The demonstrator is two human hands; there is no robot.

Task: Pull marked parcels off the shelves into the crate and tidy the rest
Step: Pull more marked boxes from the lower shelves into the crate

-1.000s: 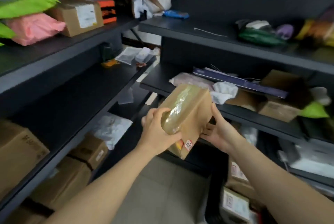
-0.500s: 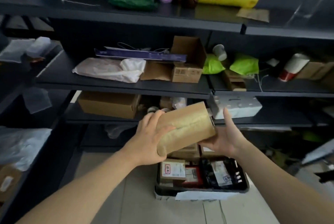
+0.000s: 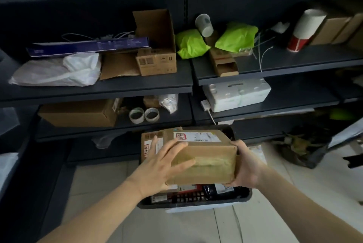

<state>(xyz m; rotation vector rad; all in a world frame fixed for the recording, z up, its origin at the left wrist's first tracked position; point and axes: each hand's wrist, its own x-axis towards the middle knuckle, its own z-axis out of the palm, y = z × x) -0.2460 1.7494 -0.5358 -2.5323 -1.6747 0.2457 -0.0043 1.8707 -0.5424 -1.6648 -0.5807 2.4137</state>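
Dark shelving (image 3: 98,93) is backing the work. Left hand (image 3: 167,164), fingers spread, is pressing one end of the marked parcel (image 3: 204,156); right hand (image 3: 247,164) is gripping the other. The parcel is hovering over the crate (image 3: 196,204), which is already holding other parcels (image 3: 149,140); shelf boxes (image 3: 157,62) are apparently awaiting tidying.

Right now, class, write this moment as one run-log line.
cardboard parcel held over crate | left hand spread on its left end | right hand grips right end | not released
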